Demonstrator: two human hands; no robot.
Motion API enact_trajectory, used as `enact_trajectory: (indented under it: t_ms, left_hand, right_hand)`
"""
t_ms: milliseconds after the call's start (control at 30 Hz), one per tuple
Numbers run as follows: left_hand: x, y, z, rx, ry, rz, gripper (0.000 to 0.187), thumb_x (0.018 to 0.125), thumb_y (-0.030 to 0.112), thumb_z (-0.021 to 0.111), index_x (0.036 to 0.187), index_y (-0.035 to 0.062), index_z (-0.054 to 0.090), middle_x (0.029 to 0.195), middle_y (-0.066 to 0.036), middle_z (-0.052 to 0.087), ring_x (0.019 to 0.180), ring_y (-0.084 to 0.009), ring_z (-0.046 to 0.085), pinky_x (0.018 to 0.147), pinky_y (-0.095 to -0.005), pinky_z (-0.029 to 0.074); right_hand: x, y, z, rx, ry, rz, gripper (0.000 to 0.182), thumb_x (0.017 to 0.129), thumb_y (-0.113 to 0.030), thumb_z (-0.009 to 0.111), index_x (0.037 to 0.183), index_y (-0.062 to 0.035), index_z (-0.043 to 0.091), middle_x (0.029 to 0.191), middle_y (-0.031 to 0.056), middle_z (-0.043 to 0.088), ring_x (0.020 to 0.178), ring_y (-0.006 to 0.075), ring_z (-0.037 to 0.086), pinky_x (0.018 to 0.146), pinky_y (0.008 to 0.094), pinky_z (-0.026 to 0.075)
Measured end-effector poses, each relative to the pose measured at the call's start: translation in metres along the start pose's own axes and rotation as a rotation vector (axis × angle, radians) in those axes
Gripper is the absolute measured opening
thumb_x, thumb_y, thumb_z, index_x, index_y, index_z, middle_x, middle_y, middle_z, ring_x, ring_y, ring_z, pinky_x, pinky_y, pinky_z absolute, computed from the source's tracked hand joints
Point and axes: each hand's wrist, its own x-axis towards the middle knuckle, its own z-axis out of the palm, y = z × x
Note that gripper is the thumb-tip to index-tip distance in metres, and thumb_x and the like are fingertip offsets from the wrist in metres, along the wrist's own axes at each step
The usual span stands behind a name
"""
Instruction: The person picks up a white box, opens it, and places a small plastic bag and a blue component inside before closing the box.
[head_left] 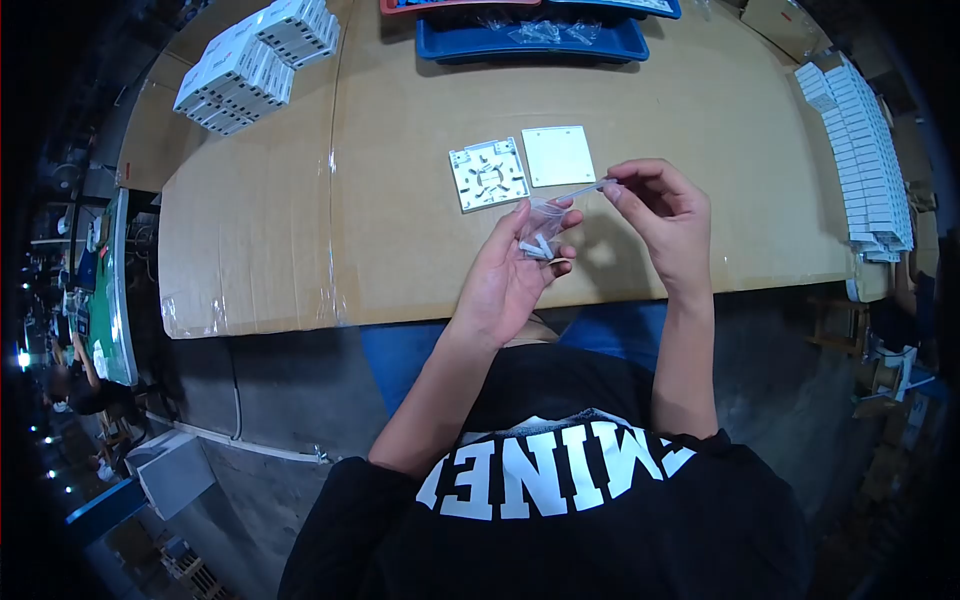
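A clear bag [548,217] is being held up over the near side of the table [420,270], just nearer than an open white case [489,175] and a flat white cover [558,156]. It is being cradled in the left hand [515,262], palm turned up, with the thumb and half-curled fingers closed about it; the small white pieces [537,246] inside are being gathered at its near end, probably by their own weight.

By the right hand [662,208], a thin pale strip [592,189] is being pinched between thumb and fingertips and drawn out to the right — whether it is the bag's edge or a separate piece cannot be told. The bag is seemingly being steadied by one hand so that the strip can be managed by the other.

The case is being left with its fittings facing up, the cover lying just right of it — both presumably being kept within easy reach. More clear bags [545,33] are being held in a blue tray [630,50] on the far side, while white stacks are being kept out at the far left [235,80] and right [868,150], apparently so that the middle is being spared for handwork.
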Motion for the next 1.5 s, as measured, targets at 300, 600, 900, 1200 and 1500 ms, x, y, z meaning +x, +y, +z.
enact_trajectory:
  t_ms: [300, 600, 900, 1200, 1500]
  left_hand:
    - [-0.014, -0.005, 0.007, 0.223, 0.027, 0.090, 0.051, 0.110, 0.042, 0.045, 0.133, -0.0002, 0.060, 0.119, -0.013, 0.071, 0.093, -0.0200, 0.068, 0.087, -0.0339, 0.052]
    - [-0.019, -0.009, 0.001, 0.319, 0.096, 0.080, 0.041, 0.110, 0.036, 0.048, 0.124, -0.0006, 0.060, 0.107, -0.012, 0.070, 0.095, -0.0226, 0.070, 0.084, -0.0344, 0.055]
    - [-0.020, -0.011, 0.000, 0.354, 0.116, 0.067, 0.042, 0.110, 0.035, 0.049, 0.123, -0.0028, 0.061, 0.104, -0.012, 0.070, 0.093, -0.0218, 0.070, 0.081, -0.0335, 0.056]
    - [-0.019, -0.012, -0.004, 0.395, 0.109, 0.065, 0.042, 0.111, 0.035, 0.048, 0.123, -0.0027, 0.061, 0.105, -0.011, 0.070, 0.090, -0.0201, 0.071, 0.081, -0.0324, 0.057]
    - [-0.020, -0.008, -0.009, 0.308, -0.004, 0.014, 0.047, 0.113, 0.039, 0.039, 0.125, -0.0015, 0.059, 0.113, -0.012, 0.070, 0.096, -0.0225, 0.072, 0.089, -0.0359, 0.057]
  right_hand:
    - [0.000, -0.006, 0.000, -0.241, -0.286, -0.022, 0.010, 0.090, -0.007, 0.077, 0.099, -0.0030, 0.077, 0.085, -0.0012, 0.073, 0.074, 0.0042, 0.060, 0.067, 0.0211, 0.046]
    - [-0.003, -0.002, 0.012, -0.179, -0.480, 0.085, 0.012, 0.090, -0.007, 0.075, 0.100, -0.0011, 0.078, 0.081, -0.0003, 0.071, 0.070, 0.0053, 0.054, 0.065, 0.0232, 0.043]
    - [-0.004, -0.001, 0.010, -0.244, -0.522, 0.075, 0.011, 0.087, -0.003, 0.076, 0.097, 0.0009, 0.076, 0.088, 0.0039, 0.071, 0.081, 0.0115, 0.063, 0.077, 0.0279, 0.050]
    - [-0.005, 0.001, 0.009, -0.241, -0.543, -0.009, 0.006, 0.088, -0.006, 0.076, 0.092, -0.0017, 0.076, 0.106, 0.0049, 0.068, 0.097, 0.0160, 0.062, 0.086, 0.0302, 0.048]
    - [-0.010, 0.010, 0.009, -0.139, -0.673, 0.215, 0.014, 0.094, -0.010, 0.073, 0.099, 0.0030, 0.076, 0.111, 0.0094, 0.071, 0.097, 0.0184, 0.067, 0.090, 0.0326, 0.052]
